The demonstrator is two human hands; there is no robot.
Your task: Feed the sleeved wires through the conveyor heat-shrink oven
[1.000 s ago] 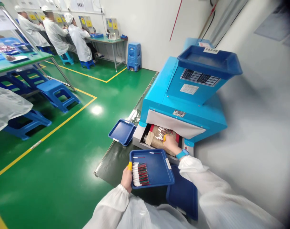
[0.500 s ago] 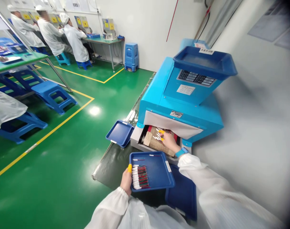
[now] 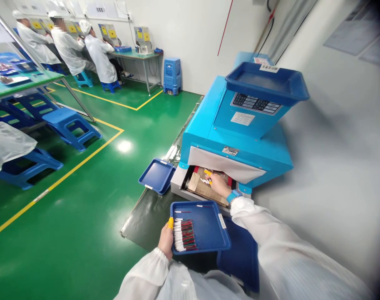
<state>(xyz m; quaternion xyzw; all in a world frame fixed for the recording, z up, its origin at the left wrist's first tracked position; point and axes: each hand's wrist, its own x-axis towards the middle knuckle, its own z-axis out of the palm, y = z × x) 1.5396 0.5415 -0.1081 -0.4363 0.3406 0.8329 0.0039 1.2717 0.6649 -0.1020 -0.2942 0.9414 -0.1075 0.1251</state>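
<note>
My left hand [image 3: 166, 238] grips the left rim of a shallow blue tray [image 3: 210, 239], a yellow cover on its thumb. In the tray, short wires [image 3: 187, 234] in red, black and green, with white ends, lie in a row at the left. A few single wires are above the row. My right hand [image 3: 218, 183], with yellow fingertip covers, reaches onto the mesh conveyor belt [image 3: 205, 192] at the mouth of a blue machine [image 3: 205, 125]. Its fingers close around white-ended wires [image 3: 204, 181] on the belt; the grip is partly hidden.
A blue tray [image 3: 157, 175] lies left of the belt; another tray [image 3: 239, 254] is below the held one. One more tray [image 3: 264, 81] sits atop the machine. A pale flap [image 3: 224, 162] hangs over its opening. Co-workers [image 3: 98, 56] sit at benches far left, near blue stools [image 3: 68, 118].
My right hand has shifted slightly left over the belt, and fewer white wire ends show beside its fingers. The held tray has hardly moved.
</note>
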